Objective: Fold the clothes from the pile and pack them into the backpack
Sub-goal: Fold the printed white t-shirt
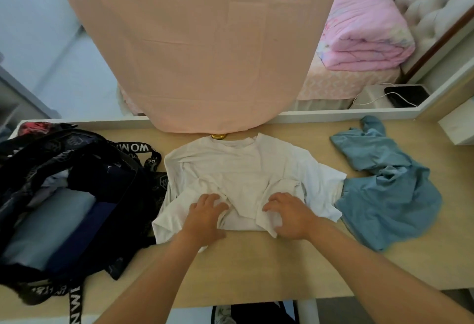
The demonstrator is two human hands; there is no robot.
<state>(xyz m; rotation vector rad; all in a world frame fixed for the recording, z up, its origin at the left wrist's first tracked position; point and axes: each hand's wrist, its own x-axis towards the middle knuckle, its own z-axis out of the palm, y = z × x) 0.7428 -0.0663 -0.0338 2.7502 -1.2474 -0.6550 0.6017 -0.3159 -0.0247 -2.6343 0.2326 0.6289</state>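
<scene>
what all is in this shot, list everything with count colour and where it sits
white t-shirt: 1, white, table centre, partly folded
blue garment: 1, blue, crumpled on the table, right of the shirt
backpack: 1, black, white lettering on straps, open, table left
folded clothes: at least 2, light blue and navy, inside the backpack
table: 1, light wood, foreground
hanging cloth: 1, peach, above the table's far edge
quilt: 1, pink, folded, upper right
black device: 1, black, white cable, right background
left hand: 1, on the shirt's near part
right hand: 1, on the shirt beside it; grip unclear for both hands
</scene>
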